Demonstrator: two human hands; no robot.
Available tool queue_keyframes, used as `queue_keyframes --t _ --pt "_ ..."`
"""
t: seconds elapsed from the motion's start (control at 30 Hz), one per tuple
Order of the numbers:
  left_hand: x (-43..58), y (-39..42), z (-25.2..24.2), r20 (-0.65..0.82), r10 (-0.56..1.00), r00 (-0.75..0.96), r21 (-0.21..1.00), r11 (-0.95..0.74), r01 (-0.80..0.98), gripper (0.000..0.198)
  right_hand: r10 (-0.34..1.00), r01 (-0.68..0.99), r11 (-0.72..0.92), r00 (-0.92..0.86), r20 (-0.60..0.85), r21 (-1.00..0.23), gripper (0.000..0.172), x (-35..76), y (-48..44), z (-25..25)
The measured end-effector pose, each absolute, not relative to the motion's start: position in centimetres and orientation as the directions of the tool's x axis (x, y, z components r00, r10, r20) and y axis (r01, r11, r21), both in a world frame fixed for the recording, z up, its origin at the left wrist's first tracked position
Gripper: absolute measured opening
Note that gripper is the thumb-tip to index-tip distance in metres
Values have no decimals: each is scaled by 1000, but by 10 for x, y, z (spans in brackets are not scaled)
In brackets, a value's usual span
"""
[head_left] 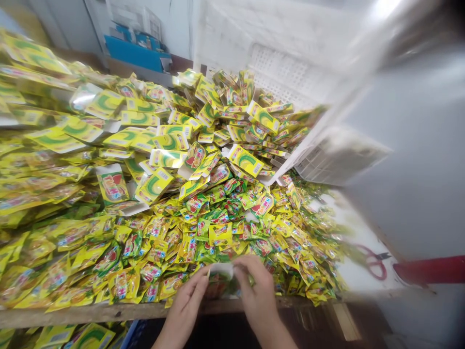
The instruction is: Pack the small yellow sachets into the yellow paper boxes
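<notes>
At the front edge of the table, a small carton [220,286] with a raised white flap is between my two hands. My left hand [191,293] grips its left side, thumb along the edge. The fingers of my right hand [256,286] are curled at the carton's right side, by the flap; motion blurs them, and a bit of green and yellow shows between them. Just beyond lies a spread of small shiny yellow and green candy packets [220,234]. Behind these, yellow-green cartons [247,161] with open white flaps are heaped.
A white perforated plastic crate [279,65] lies tipped at the back right, cartons spilling from its mouth. Red-handled scissors [376,264] and a red cylindrical object [430,270] are at the right. A blue box [138,53] stands behind. More cartons [92,337] sit below the wooden table edge [72,314].
</notes>
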State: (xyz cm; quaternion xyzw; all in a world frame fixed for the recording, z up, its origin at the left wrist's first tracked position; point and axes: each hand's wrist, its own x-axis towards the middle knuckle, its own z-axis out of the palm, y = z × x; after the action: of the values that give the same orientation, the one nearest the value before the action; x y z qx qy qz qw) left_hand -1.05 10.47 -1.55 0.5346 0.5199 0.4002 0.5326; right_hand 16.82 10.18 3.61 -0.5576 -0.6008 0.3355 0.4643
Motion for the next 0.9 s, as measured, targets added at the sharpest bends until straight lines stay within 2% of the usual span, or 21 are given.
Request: queue_keyframes --t 0.1,0.17,0.23,0.37,0.5,0.67,0.8,0.9 --pt "-17 107 -3 -143 969 201 980 111 163 33 987 26 -157 48 -156 -987 19 169 105 21" --pt "-22 111 5 -117 960 255 975 63 213 27 968 -112 -251 -33 -249 -961 24 166 108 13" --pt "-26 118 10 -80 958 277 962 1 272 24 983 -97 -184 -42 -180 -978 22 162 110 11" --pt "-30 129 13 78 975 209 934 -145 327 18 997 33 58 -48 56 -998 16 158 116 16" --pt "-29 132 9 232 948 220 909 -292 297 14 999 -25 31 -20 32 -999 16 159 120 16" --pt "-22 132 6 217 961 170 891 -266 367 21 999 -39 -22 42 -24 -999 16 160 120 11" --pt "-20 137 9 340 893 294 837 -430 338 16 999 27 11 46 12 -1000 11 161 119 11" --pt "-24 139 8 443 810 384 771 -563 298 23 994 85 107 -2 107 -991 8 163 119 12"
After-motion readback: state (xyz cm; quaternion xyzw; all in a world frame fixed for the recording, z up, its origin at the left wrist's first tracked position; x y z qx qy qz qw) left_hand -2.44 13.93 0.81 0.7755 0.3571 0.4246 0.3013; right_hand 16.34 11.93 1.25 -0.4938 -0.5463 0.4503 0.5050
